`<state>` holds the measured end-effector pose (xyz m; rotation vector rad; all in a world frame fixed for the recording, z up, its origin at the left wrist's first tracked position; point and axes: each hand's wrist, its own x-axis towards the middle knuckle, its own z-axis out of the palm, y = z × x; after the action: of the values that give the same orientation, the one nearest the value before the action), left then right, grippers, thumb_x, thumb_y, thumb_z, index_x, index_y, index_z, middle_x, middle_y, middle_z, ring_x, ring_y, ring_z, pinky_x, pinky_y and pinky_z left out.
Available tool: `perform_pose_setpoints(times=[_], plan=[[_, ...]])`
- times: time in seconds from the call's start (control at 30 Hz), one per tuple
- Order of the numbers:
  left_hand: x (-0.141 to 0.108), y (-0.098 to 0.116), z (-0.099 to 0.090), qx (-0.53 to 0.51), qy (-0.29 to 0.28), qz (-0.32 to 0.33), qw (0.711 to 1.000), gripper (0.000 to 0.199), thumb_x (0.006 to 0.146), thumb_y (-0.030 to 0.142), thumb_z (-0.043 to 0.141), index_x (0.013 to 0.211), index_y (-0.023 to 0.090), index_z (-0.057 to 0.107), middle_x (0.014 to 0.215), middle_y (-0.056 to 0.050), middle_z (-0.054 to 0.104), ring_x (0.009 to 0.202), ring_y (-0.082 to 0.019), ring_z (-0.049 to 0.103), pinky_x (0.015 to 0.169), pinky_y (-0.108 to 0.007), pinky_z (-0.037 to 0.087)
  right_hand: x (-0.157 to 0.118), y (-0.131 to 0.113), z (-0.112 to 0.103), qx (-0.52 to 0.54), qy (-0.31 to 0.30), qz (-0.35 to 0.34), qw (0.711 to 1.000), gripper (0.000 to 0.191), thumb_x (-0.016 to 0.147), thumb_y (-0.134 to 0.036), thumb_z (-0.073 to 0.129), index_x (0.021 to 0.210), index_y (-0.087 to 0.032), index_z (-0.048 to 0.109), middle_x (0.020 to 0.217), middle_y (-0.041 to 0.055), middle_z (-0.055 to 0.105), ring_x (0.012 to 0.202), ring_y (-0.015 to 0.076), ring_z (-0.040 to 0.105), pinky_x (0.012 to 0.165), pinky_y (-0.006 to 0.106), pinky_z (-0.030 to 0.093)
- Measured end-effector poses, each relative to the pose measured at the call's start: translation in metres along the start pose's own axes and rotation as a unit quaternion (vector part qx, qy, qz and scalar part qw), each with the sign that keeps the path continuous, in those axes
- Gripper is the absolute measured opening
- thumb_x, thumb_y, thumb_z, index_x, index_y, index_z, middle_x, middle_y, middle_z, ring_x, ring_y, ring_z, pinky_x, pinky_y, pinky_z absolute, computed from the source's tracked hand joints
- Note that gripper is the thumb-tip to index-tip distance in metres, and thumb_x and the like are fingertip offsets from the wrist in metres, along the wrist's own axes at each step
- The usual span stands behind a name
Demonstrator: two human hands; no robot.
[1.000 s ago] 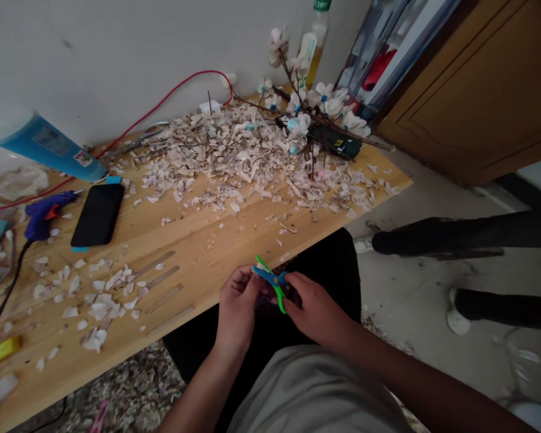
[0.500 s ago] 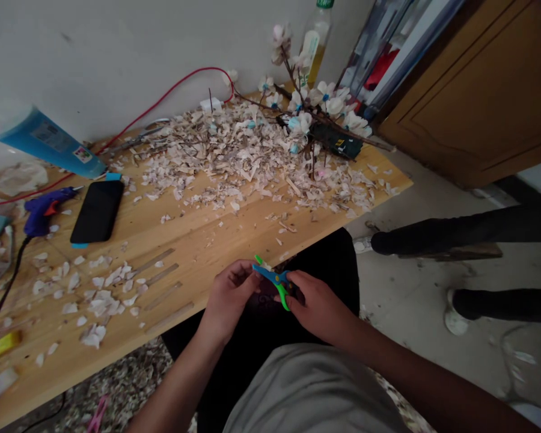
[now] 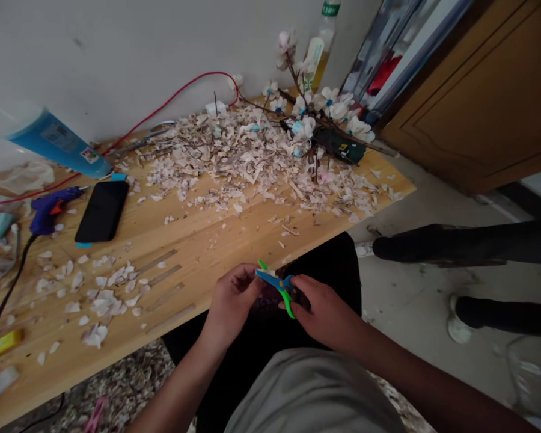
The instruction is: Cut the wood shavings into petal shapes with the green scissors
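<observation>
Small scissors (image 3: 281,284) with blue and green handles are in my right hand (image 3: 320,307), held over my lap by the table's front edge. Their blades point left toward my left hand (image 3: 234,297). The left fingers are pinched together near the blade tips, around something pale and too small to make out. A whitish bit shows between the blades. On the wooden table (image 3: 198,240) beyond my hands lies a wide heap of pale flakes (image 3: 234,150). A smaller scatter of pale petals (image 3: 108,300) lies at the left.
A phone (image 3: 101,211), a purple glue gun (image 3: 49,209) and a blue cup-like container (image 3: 61,144) are at the left. Flowering branches (image 3: 306,108) and a bottle (image 3: 318,54) stand at the back. Another person's dark-clad legs (image 3: 424,243) are at the right.
The view has shifted slightly. My hands stay close together, and the scissors remain in my right hand with their blades near my left fingertips.
</observation>
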<state>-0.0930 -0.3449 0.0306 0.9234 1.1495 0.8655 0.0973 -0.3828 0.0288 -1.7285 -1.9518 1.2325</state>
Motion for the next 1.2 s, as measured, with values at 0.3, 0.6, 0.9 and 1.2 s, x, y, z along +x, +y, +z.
perform_pose_setpoints(times=[0.3,0.6,0.9,1.2], plan=[[0.001,0.001,-0.006,0.016,-0.016,-0.004,1.000,0.021,0.076,0.037,0.075,0.081,0.017,0.069,0.071,-0.002,0.065,0.065,-0.013,0.058,0.064,-0.024,0.047,0.001,-0.002,0.001,0.016,-0.004,0.011,1.000,0.003,0.087,-0.022,0.058,0.088,-0.020,0.057,0.087,0.0030,0.060,0.076,0.0159,0.054,0.067,0.027,0.036],[-0.004,-0.011,0.002,-0.040,0.016,0.003,0.999,0.023,0.079,0.038,0.073,0.083,0.016,0.070,0.072,-0.002,0.066,0.064,-0.012,0.058,0.063,-0.022,0.047,0.000,0.002,0.001,-0.024,-0.009,0.010,1.000,0.007,0.086,-0.023,0.058,0.092,-0.019,0.057,0.087,0.0033,0.059,0.075,0.0167,0.054,0.068,0.029,0.037],[0.001,0.000,-0.012,0.055,-0.036,0.014,0.998,0.023,0.081,0.040,0.070,0.086,0.017,0.073,0.073,-0.003,0.067,0.064,-0.013,0.057,0.061,-0.023,0.047,0.001,-0.003,-0.001,-0.020,-0.025,0.014,0.999,0.003,0.086,-0.021,0.057,0.087,-0.019,0.055,0.088,0.0042,0.061,0.080,0.0173,0.056,0.070,0.028,0.037],[0.009,0.014,-0.028,0.180,-0.112,0.018,0.977,0.016,0.085,0.031,0.063,0.089,0.020,0.074,0.079,-0.004,0.071,0.071,-0.016,0.061,0.065,-0.024,0.045,0.003,0.001,0.001,-0.073,-0.022,0.005,0.997,0.005,0.087,-0.019,0.053,0.091,-0.019,0.057,0.090,0.0054,0.062,0.080,0.0186,0.058,0.071,0.029,0.038]])
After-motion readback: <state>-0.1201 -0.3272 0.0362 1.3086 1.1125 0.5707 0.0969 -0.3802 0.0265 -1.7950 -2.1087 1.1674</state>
